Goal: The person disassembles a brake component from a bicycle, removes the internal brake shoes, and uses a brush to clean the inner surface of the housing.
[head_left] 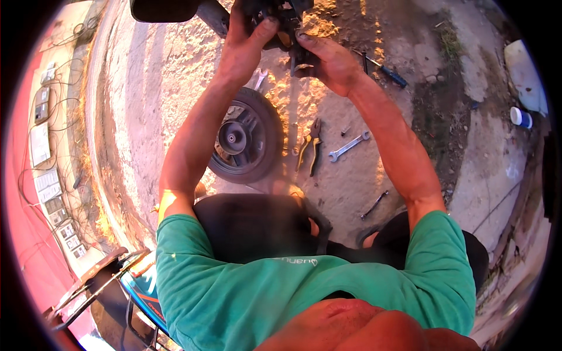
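Note:
Both my arms reach far forward to a dark mechanical assembly (pixel 287 26) at the top edge of the head view. My left hand (pixel 244 50) grips its left side, thumb on top and the other fingers partly hidden. From the right, my right hand (pixel 332 60) closes on the lower part of the same assembly, its fingertips hidden behind it. Below my left hand, a spoked wheel with a black tyre (pixel 268 137) lies flat on the ground. An open-ended wrench (pixel 261 78) lies just past the tyre. A blue-handled screwdriver (pixel 391 75) rests right of my right hand.
Between my arms lie yellow-and-black pliers (pixel 309 147), a combination wrench (pixel 349 147), a bolt (pixel 345 131) and a dark thin tool (pixel 374 205). A black rounded part (pixel 167 10) juts in above left. A white-and-blue tub (pixel 520 118) stands far right.

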`<control>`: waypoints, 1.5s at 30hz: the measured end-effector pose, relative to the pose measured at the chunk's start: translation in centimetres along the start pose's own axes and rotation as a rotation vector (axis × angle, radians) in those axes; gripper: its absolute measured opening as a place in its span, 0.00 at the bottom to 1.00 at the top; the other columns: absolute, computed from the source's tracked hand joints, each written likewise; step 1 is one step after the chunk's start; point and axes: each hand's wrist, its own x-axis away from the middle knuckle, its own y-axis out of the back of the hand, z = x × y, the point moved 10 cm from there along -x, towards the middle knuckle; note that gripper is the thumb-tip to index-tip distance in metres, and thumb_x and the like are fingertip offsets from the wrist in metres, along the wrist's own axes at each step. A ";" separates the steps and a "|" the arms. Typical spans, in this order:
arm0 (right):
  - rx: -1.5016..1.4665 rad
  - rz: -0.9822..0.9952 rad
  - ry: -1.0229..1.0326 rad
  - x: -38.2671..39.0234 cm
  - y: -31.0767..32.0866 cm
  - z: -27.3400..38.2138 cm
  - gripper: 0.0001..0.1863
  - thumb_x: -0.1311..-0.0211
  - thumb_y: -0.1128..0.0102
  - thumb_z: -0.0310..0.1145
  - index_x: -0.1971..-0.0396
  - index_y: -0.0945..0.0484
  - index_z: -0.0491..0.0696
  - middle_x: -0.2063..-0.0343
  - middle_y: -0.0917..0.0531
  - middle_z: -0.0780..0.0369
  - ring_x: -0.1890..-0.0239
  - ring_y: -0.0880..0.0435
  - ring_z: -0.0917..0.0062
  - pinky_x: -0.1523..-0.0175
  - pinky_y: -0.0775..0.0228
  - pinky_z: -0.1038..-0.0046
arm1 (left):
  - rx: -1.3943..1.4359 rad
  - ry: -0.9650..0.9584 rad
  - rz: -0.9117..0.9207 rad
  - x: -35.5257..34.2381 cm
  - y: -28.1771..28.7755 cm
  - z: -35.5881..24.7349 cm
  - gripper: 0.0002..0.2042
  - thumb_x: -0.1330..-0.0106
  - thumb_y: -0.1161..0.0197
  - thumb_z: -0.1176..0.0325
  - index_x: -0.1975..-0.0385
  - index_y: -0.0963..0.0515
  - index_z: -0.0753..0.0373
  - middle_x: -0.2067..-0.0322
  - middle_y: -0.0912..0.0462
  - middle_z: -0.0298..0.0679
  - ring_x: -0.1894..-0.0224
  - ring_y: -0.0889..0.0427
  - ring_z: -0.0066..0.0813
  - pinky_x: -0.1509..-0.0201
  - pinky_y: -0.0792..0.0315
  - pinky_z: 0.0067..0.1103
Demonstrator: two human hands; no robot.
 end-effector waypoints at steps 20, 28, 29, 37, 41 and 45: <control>-0.172 0.221 -0.208 0.9 -2.6 -0.7 0.23 0.24 0.47 0.56 0.58 0.18 0.50 0.66 0.14 0.63 0.62 0.16 0.71 0.72 0.29 0.79 | -0.041 -0.051 -0.024 -0.2 -0.4 -1.2 0.30 0.18 0.52 0.64 0.20 0.54 0.57 0.25 0.40 0.43 0.26 0.37 0.36 0.26 0.37 0.30; -0.055 0.207 -0.158 0.5 -2.1 -0.4 0.24 0.25 0.45 0.56 0.62 0.19 0.48 0.69 0.16 0.63 0.64 0.16 0.71 0.68 0.32 0.77 | -0.060 -0.040 -0.037 -0.2 -0.2 -0.7 0.31 0.19 0.52 0.66 0.20 0.54 0.57 0.25 0.41 0.43 0.25 0.38 0.36 0.25 0.39 0.30; -0.039 0.194 -0.145 0.5 -2.0 -0.4 0.24 0.25 0.45 0.57 0.63 0.20 0.48 0.69 0.17 0.63 0.64 0.17 0.72 0.68 0.33 0.77 | -0.062 -0.046 -0.038 -0.2 -0.2 -0.7 0.31 0.19 0.52 0.66 0.20 0.54 0.57 0.25 0.41 0.43 0.25 0.38 0.37 0.25 0.39 0.30; -0.164 0.320 -0.133 0.4 -3.3 -0.4 0.27 0.25 0.49 0.61 0.69 0.25 0.50 0.74 0.26 0.66 0.67 0.26 0.76 0.68 0.40 0.76 | -0.038 -0.015 -0.034 -0.3 -0.4 -0.8 0.31 0.18 0.51 0.63 0.20 0.54 0.57 0.25 0.40 0.41 0.27 0.36 0.36 0.28 0.35 0.31; -0.099 0.333 -0.143 0.1 -3.0 -0.9 0.29 0.25 0.51 0.63 0.68 0.24 0.50 0.72 0.24 0.66 0.66 0.25 0.75 0.68 0.39 0.77 | -0.071 -0.028 -0.038 -0.3 -0.2 -0.9 0.31 0.18 0.51 0.61 0.20 0.53 0.57 0.26 0.39 0.41 0.27 0.36 0.36 0.29 0.34 0.31; -0.012 0.342 -0.185 0.0 -2.7 -0.7 0.29 0.25 0.50 0.63 0.67 0.22 0.49 0.71 0.22 0.65 0.65 0.21 0.75 0.68 0.35 0.78 | -0.088 -0.047 -0.025 -0.3 -0.2 -0.9 0.31 0.19 0.51 0.62 0.20 0.53 0.57 0.25 0.40 0.41 0.27 0.36 0.36 0.29 0.34 0.31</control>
